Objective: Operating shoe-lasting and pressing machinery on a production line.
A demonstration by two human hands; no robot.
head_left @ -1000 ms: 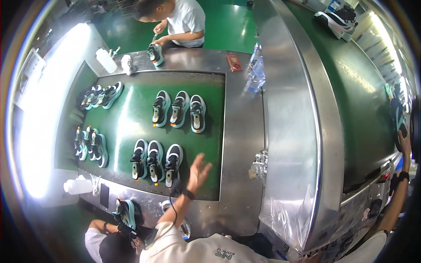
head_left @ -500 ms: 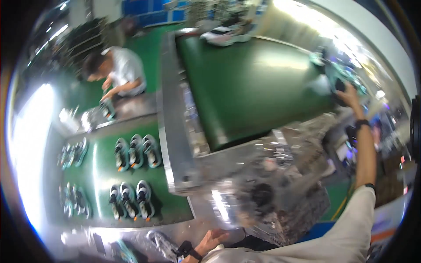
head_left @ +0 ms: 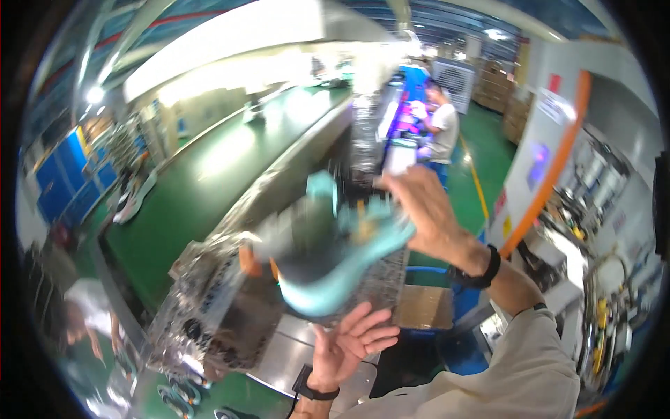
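Far left, a co-worker in a white shirt is seen bent over, edge-blurred. Just right of that, dark shoes with pale soles are set on the green-topped desk. Above, a long green conveyor belt is bordered by a raised rim; a white-and-pink shoe is carried near its far left end. The belt's near end is draped in crinkled clear plastic sheeting, its loose folds judged liable to snag.

Centre: a dark-grey sneaker with a thick pale-teal sole is held in mid-air before the sheeting, tilted, heavily blurred; whether a second shoe is included cannot be told. Light handling is expected: upper soft and yielding, sole springy and stiffer, little to break. The grip is best taken across the sole's sidewalls or at the heel; the upper would be squashed by pinching.

Beneath it, the left hand is turned palm up, fingers spread, nothing gripped; contact with the sole cannot be told. To the right, the sneaker's right end is grasped by the right hand, fingers curled over it.

Further right, a flat tan cardboard piece is noted below the right wrist, then a pale panel with an orange edge, by which rightward swing is judged limited. More room is judged to be offered leftward, over the belt, once its rim and the sheeting are cleared.
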